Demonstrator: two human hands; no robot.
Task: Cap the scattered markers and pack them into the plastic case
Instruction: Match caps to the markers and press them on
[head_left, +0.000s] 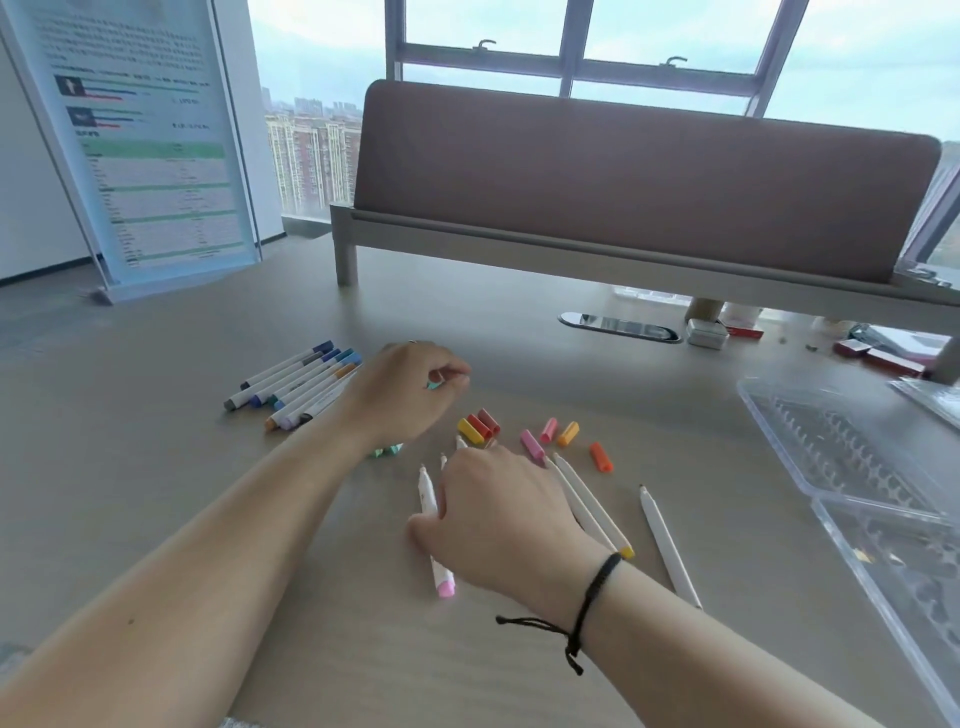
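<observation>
- L hand (410, 387): grip pinched on teal cap (434, 385); small, could slip & roll off worktop (156, 467).
- R hand (498, 514): curled over uncapped markers (589, 501); what it holds, can't tell. Risk: ink smear, wrong-colour cap.
- Loose caps (480, 425) mid-worktop; capped markers (298, 384) left.
- Plastic case (857, 467): open, far right; long reach.

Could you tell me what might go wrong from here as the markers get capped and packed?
1. Colour mix-ups: the loose caps lie bunched in similar reds, oranges and pinks, so a cap may land on the wrong uncapped marker.
2. The left hand pinches a small teal cap; a light grip could drop it.
3. The right hand rests over several bare-tipped markers and may smear ink or roll them.
</observation>
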